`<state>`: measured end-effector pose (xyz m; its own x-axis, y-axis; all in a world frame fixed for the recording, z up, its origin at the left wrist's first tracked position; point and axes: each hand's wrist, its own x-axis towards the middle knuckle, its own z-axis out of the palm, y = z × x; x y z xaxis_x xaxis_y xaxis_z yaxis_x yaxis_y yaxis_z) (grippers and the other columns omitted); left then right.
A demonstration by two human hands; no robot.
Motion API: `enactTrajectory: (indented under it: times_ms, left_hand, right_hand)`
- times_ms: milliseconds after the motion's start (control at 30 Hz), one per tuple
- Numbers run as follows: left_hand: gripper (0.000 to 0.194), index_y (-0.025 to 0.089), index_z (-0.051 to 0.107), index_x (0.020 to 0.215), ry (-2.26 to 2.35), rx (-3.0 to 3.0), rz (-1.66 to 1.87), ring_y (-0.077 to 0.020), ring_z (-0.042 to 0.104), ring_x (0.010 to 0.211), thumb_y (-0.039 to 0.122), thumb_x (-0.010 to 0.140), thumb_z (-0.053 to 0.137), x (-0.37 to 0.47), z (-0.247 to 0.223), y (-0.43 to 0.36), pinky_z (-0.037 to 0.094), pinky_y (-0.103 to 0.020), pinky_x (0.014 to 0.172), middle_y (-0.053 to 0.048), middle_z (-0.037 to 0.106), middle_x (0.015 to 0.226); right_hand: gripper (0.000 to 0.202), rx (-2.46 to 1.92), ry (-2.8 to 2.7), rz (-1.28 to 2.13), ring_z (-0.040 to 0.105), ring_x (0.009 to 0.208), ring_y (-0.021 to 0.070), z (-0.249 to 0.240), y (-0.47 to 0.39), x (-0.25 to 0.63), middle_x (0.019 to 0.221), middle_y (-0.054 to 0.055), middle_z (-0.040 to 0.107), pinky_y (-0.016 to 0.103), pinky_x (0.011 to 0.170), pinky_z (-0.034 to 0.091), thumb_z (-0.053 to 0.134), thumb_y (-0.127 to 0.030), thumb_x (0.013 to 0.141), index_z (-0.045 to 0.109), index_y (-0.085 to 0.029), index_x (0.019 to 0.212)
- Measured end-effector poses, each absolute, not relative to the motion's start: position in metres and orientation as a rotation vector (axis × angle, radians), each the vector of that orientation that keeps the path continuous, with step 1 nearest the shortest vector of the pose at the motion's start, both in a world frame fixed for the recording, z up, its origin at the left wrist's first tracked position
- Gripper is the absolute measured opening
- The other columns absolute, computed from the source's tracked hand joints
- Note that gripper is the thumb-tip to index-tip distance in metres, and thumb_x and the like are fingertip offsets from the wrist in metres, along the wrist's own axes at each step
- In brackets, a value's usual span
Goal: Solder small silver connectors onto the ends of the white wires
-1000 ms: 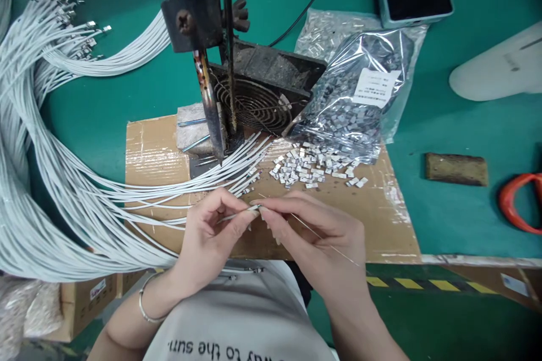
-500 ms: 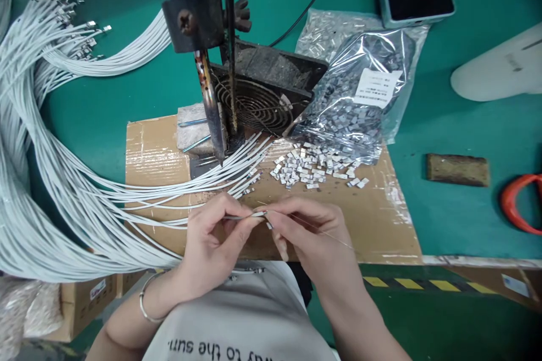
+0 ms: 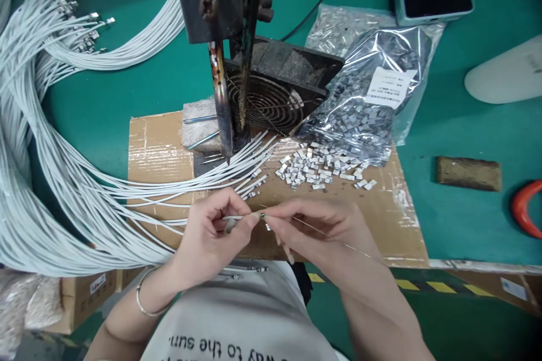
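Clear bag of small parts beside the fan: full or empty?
Partly full: small grey pieces show through the clear bag, bunched toward its lower end, near the fan.

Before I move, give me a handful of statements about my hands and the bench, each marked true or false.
1. The left hand pinches a white cable. True.
2. The right hand is empty. False: its fingers hold a thin wire.
3. Loose connectors lie on the cardboard. True.
4. The iron touches the right hand. False: it is apart from both hands, with its tip near the ends of the cable bundle.
5. The bracelet is on the left wrist. True.
6. The brown block lies on the cardboard. False: it lies on the green bench top, right of the cardboard.
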<state>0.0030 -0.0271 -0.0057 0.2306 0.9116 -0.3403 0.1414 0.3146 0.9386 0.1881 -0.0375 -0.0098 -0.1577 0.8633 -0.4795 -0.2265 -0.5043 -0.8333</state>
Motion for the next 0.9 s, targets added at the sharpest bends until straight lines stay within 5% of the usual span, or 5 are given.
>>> enactTrajectory:
  times_ms: [267, 467, 633, 900]
  left_hand:
    - [0.023, 0.020, 0.059, 0.075, 1.345, 1.312, 0.863, -0.0077, 0.030, 0.052, 0.013, 0.094, 0.070, 0.011, -0.007, -0.033, 0.021, -0.021, 0.045, 0.008, 0.043, 0.060]
    - [0.029, 0.020, 0.059, 0.077, 1.317, 1.096, 0.906, -0.0080, 0.037, 0.053, 0.024, 0.105, 0.067, 0.013, -0.013, -0.038, 0.030, -0.021, 0.049, 0.007, 0.051, 0.061]
    - [0.024, 0.019, 0.069, 0.084, 1.174, 0.859, 0.890, -0.0079, 0.043, 0.057, 0.031, 0.103, 0.076, 0.005, -0.014, -0.032, 0.034, -0.019, 0.053, 0.004, 0.058, 0.067]
    - [0.024, 0.019, 0.077, 0.089, 1.132, 0.654, 0.817, -0.0083, 0.048, 0.060, 0.039, 0.094, 0.088, 0.002, -0.010, -0.023, 0.038, -0.020, 0.059, 0.003, 0.060, 0.068]
  right_hand:
    - [0.008, -1.230, -0.704, 1.671, 0.052, 0.041, 0.0070, -0.021, -0.043, 0.178, 0.056, -0.003, 0.067, 0.018, 0.039, 0.043, 0.087, -0.025, 0.087, 0.087, -0.025, 0.079]
    - [0.015, -1.266, -0.753, 1.135, 0.049, 0.040, 0.0077, -0.036, -0.055, 0.140, 0.054, -0.005, 0.062, 0.019, 0.038, 0.042, 0.077, -0.014, 0.089, 0.079, -0.021, 0.076]
    - [0.025, -1.276, -1.162, 0.748, 0.052, 0.055, 0.0094, -0.040, -0.059, 0.139, 0.066, -0.005, 0.064, 0.024, 0.052, 0.048, 0.076, -0.002, 0.090, 0.081, -0.025, 0.096]
    - [0.047, -1.182, -1.313, 0.785, 0.062, 0.062, 0.0109, -0.038, -0.053, 0.158, 0.077, -0.003, 0.072, 0.026, 0.056, 0.053, 0.074, 0.002, 0.093, 0.084, -0.033, 0.123]
